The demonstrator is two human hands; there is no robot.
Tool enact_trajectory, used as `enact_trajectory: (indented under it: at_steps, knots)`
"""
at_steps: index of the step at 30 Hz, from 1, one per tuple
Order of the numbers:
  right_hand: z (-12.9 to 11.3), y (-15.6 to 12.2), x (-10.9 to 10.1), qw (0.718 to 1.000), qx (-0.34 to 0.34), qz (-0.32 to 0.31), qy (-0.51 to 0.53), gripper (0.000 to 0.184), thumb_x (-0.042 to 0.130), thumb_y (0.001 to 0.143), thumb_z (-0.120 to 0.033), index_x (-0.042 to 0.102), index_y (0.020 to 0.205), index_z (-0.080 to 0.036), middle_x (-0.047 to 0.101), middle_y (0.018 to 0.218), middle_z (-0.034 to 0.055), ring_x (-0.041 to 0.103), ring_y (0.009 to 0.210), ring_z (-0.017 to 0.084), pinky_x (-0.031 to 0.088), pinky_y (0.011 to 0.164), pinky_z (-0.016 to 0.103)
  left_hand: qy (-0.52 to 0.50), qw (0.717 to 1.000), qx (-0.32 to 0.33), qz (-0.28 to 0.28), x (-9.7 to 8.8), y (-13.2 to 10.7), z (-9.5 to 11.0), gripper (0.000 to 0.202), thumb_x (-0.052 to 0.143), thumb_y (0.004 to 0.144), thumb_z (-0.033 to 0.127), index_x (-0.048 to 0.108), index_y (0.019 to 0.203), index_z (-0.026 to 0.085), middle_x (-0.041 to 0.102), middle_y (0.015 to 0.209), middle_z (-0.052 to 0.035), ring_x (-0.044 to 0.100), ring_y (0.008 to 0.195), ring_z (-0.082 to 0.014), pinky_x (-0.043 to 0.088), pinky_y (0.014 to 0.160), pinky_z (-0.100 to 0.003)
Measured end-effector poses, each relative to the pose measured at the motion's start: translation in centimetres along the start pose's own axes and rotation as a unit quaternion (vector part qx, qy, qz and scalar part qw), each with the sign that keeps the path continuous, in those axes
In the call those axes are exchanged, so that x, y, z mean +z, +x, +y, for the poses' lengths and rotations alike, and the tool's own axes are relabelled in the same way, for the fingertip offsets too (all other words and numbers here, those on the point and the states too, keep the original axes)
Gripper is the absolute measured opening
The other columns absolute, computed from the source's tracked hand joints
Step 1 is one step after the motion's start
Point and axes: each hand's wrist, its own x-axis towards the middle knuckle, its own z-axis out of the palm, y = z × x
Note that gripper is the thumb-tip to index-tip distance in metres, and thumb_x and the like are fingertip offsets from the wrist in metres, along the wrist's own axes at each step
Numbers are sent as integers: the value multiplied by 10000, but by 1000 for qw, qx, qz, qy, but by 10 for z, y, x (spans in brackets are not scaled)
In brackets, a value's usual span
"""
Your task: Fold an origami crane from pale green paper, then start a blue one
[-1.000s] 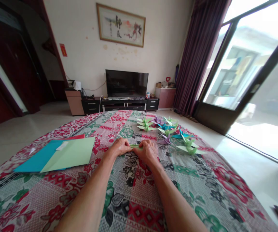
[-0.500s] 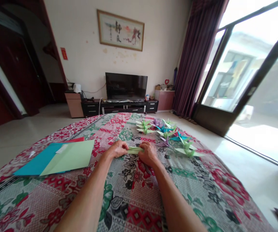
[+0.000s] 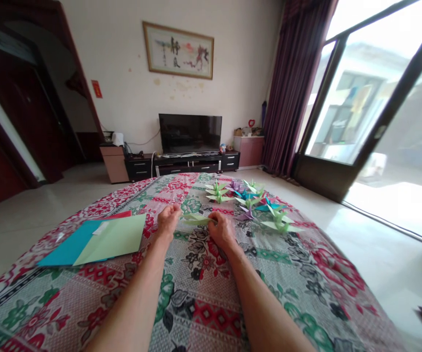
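A folded piece of light green paper [image 3: 195, 219] is held just above the patterned tablecloth, in front of me. My right hand [image 3: 222, 230] grips its right end between thumb and fingers. My left hand [image 3: 168, 222] is beside the paper's other end, fingers curled together, with a small gap between fingertips and paper; nothing shows in them. Beyond and to the right stand several folded paper cranes, among them a green crane [image 3: 282, 221], a purple crane [image 3: 246, 213] and a blue crane [image 3: 267, 205].
Left of my hands lie a light green sheet [image 3: 117, 239] and blue sheets [image 3: 66, 243], with a red edge showing behind and a small white slip [image 3: 101, 228] on top. The floral tablecloth [image 3: 203, 298] covers the table. Farther back is a television [image 3: 191, 134] on a low cabinet.
My left hand has come off the folded paper and moved a little left and up. My right hand keeps hold of the paper, which is now tilted and slightly raised.
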Motion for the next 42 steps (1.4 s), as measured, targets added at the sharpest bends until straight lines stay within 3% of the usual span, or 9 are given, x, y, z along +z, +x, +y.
enact_trajectory:
  at_steps: [1, 3, 7, 12, 17, 21, 26, 33, 42]
  knots:
    - [-1, 0, 1, 1000, 9, 16, 24, 191, 451, 705, -188, 612, 808, -198, 652, 765, 6, 580, 717, 149, 409, 706, 243, 23, 999, -16, 47, 0, -1, -1, 308, 410, 782, 295, 521, 1035, 157, 619, 1025, -72, 576, 818, -117, 434, 623, -186]
    - [-4, 1, 7, 994, 36, 46, 91, 186, 462, 700, -213, 595, 826, -184, 646, 782, 15, 576, 716, 147, 417, 697, 245, 34, 996, -39, 71, -1, -6, -4, 360, 324, 851, 326, 447, 1152, 169, 586, 1120, -108, 586, 891, -132, 449, 625, -191]
    - [-12, -1, 21, 947, 99, 29, 304, 283, 485, 685, -271, 526, 946, -167, 620, 773, 6, 543, 637, 118, 423, 586, 212, -164, 984, -71, -19, 4, -23, -7, 385, 464, 813, 368, 493, 1133, 156, 602, 1107, -113, 633, 808, -139, 474, 605, -206]
    - [-25, -11, 28, 883, 124, -34, 451, 322, 587, 632, -289, 515, 930, -193, 603, 792, -11, 529, 612, 103, 410, 553, 203, -294, 951, -81, -46, 11, -35, -8, 442, 668, 652, 413, 615, 995, 141, 675, 905, -81, 647, 713, -156, 467, 575, -225]
    - [-31, -15, 25, 883, 121, -52, 451, 324, 627, 611, -264, 541, 915, -194, 615, 805, -7, 526, 618, 105, 421, 572, 219, -340, 935, -69, -74, 9, -35, -8, 440, 728, 568, 393, 666, 923, 140, 693, 762, -46, 631, 645, -143, 439, 550, -213]
    - [-34, -14, 26, 896, 99, -68, 428, 336, 625, 609, -256, 549, 930, -194, 627, 802, -6, 545, 634, 117, 427, 583, 229, -336, 935, -52, -99, 8, -35, -10, 398, 696, 611, 394, 674, 922, 146, 694, 744, -36, 622, 623, -138, 426, 528, -206]
    - [-37, -13, 26, 910, 83, -59, 402, 274, 605, 673, -339, 573, 888, -172, 619, 785, 7, 544, 662, 126, 435, 612, 235, -317, 943, -32, -91, 10, -35, -11, 352, 643, 658, 379, 671, 923, 150, 687, 723, -21, 600, 589, -126, 418, 516, -207]
    - [-32, -13, 28, 899, 111, -49, 421, 312, 533, 735, -457, 573, 872, -179, 578, 680, -17, 507, 569, 120, 411, 529, 229, -259, 962, 9, -91, 16, -36, -13, 282, 577, 694, 390, 666, 814, 150, 625, 610, 12, 538, 519, -109, 403, 496, -205]
    - [-31, -11, 27, 881, 118, -86, 450, 247, 603, 665, -400, 542, 761, -181, 547, 597, -41, 444, 484, 90, 363, 462, 207, -201, 976, 54, -59, 20, -37, -15, 225, 543, 704, 367, 582, 639, 155, 449, 485, 53, 374, 440, -73, 295, 429, -188]
